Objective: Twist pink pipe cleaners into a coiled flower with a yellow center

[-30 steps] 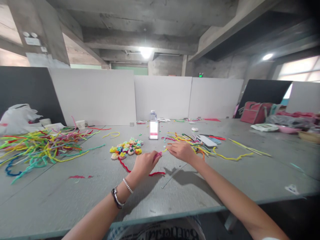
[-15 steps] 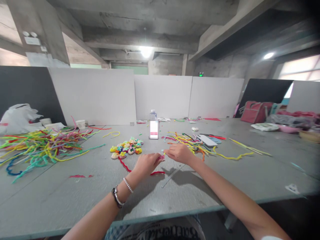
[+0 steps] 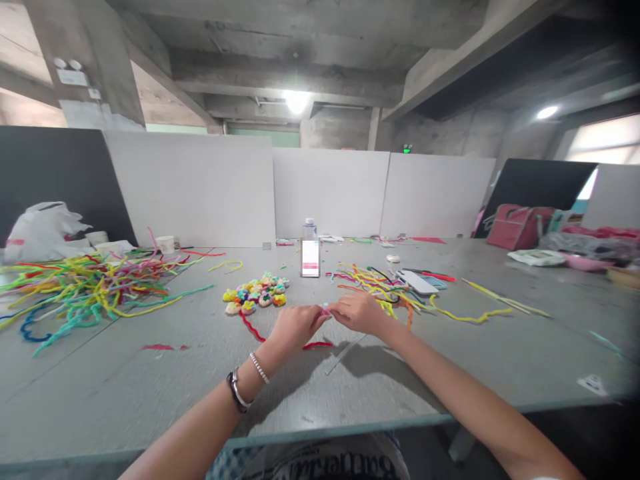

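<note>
Passable across the near-left table (image 3: 125, 407) — blocked at centre by left hand (image 3: 299, 325) and right hand (image 3: 360, 311), farther ahead by an upright phone (image 3: 311, 257) with bottle (image 3: 309, 230) behind; hemmed left by clustered flowers (image 3: 265, 301), right by tangled strips (image 3: 373, 281).

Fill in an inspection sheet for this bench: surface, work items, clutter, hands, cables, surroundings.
Surface: grey table, marked, seam at left.
Work items: small pink piece, partly hidden; flower pile, left of centre.
Clutter: tangled strands far left, loose strands right of centre; upright phone in front of bottle.
Hands: left hand pinches the pink piece; right hand is right at it, grip unclear.
Cables: nothing seen that is clearly one.
Surroundings: white panels behind, dark panels towards the sides; ceiling light on.
</note>
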